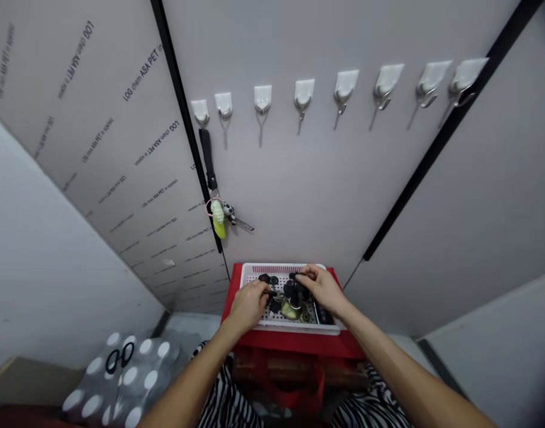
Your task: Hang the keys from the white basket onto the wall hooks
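black key fobs lay heaped mid white basket on red table. left hand fingers pinched one; right hand curled on heap, grasp unclear. likely light, hard, tangly: take by body.

There are eight white adhesive hooks in one row on the wall, and one keychain bundle hangs from one of them. There is one red stool, one white perforated basket, and two hands: one left hand, one right hand. The small dark key fobs in the basket are several, too crowded to count exactly. There is one grey cloth with white dots
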`<action>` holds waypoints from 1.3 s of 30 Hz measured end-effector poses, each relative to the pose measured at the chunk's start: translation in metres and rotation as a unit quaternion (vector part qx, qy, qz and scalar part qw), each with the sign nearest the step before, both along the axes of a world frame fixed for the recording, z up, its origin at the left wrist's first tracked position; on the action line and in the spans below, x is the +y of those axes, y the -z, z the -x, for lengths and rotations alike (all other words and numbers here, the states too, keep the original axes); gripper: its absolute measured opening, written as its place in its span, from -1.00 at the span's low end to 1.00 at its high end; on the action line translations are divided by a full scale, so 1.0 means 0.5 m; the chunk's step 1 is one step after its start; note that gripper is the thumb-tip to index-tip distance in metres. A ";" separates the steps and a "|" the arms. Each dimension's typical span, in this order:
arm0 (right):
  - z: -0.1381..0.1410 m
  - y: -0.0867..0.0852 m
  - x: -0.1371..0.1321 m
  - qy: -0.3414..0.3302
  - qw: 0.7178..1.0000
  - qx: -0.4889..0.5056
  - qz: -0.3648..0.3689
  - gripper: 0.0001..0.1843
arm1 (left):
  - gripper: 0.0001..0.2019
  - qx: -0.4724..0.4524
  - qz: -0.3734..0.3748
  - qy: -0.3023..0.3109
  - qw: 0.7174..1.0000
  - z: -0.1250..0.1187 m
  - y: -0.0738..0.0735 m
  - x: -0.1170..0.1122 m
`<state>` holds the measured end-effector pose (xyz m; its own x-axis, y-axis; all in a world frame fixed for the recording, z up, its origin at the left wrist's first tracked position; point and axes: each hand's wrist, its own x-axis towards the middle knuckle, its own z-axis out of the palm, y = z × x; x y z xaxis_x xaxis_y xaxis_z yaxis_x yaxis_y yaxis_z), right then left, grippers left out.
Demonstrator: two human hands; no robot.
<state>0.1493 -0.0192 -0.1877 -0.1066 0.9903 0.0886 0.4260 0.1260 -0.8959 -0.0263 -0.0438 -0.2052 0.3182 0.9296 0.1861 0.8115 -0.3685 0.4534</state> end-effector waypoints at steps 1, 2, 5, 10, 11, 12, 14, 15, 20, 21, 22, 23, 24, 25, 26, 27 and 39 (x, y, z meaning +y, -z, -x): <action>0.003 -0.004 0.002 0.006 0.999 0.036 0.010 -0.81 | -0.84 -0.010 -0.001 -0.004 1.000 0.000 0.001 0.000; 0.004 -0.009 0.004 0.004 0.998 0.058 0.023 -0.80 | -0.84 -0.019 0.000 -0.006 1.000 0.001 0.003 0.000; -0.004 -0.028 0.007 -0.031 0.995 0.076 0.064 -0.75 | -0.83 -0.044 0.014 -0.014 0.999 0.003 0.008 0.002; -0.052 -0.052 0.006 -0.006 0.995 -0.100 0.027 -0.70 | -0.83 -0.081 0.020 -0.023 0.996 0.008 0.011 0.004; -0.059 -0.053 0.002 -0.007 0.984 -0.179 0.010 -0.70 | -0.83 -0.081 0.022 -0.021 0.996 0.008 0.011 0.004; -0.063 -0.052 -0.003 -0.013 0.965 -0.260 -0.006 -0.71 | -0.84 -0.077 0.023 -0.017 0.997 0.007 0.010 0.004; -0.058 -0.046 -0.014 -0.029 0.913 -0.406 -0.027 -0.72 | -0.85 -0.062 0.026 -0.011 0.998 0.006 0.008 0.003; -0.051 -0.041 -0.020 -0.037 0.886 -0.461 -0.034 -0.72 | -0.86 -0.055 0.025 -0.008 0.998 0.004 0.008 0.002; -0.021 -0.013 -0.031 -0.060 0.828 -0.557 -0.039 -0.64 | -0.85 -0.037 0.028 -0.015 0.999 0.000 0.004 -0.003; -0.023 -0.011 -0.030 -0.067 0.830 -0.553 -0.037 -0.63 | -0.85 -0.037 0.028 -0.016 0.999 0.000 0.004 -0.004; -0.027 -0.010 -0.029 -0.073 0.835 -0.544 -0.034 -0.63 | -0.85 -0.038 0.027 -0.015 0.999 0.001 0.004 -0.005; -0.033 -0.010 -0.028 -0.075 0.843 -0.531 -0.034 -0.63 | -0.85 -0.038 0.025 -0.014 0.999 0.001 0.004 -0.005; -0.039 -0.011 -0.027 -0.072 0.853 -0.516 -0.038 -0.64 | -0.85 -0.039 0.022 -0.012 0.999 0.002 0.004 -0.005; -0.045 -0.013 -0.027 -0.062 0.862 -0.502 -0.047 -0.64 | -0.85 -0.039 0.019 -0.010 0.999 0.002 0.005 -0.005; -0.050 -0.015 -0.027 -0.047 0.866 -0.494 -0.062 -0.66 | -0.85 -0.038 0.016 -0.009 0.999 0.003 0.005 -0.005; -0.053 -0.018 -0.027 -0.030 0.865 -0.494 -0.081 -0.68 | -0.85 -0.037 0.015 -0.009 0.999 0.003 0.005 -0.005; -0.028 -0.022 0.010 0.022 0.898 -0.426 -0.104 -0.81 | -0.84 -0.077 0.040 -0.028 0.996 -0.001 -0.006 -0.017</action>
<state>0.1634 -0.0140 -0.1767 -0.1844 0.9667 0.1776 0.9548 0.2190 -0.2010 -0.0259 -0.0523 -0.2024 0.2390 0.9587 0.1540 0.7488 -0.2829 0.5993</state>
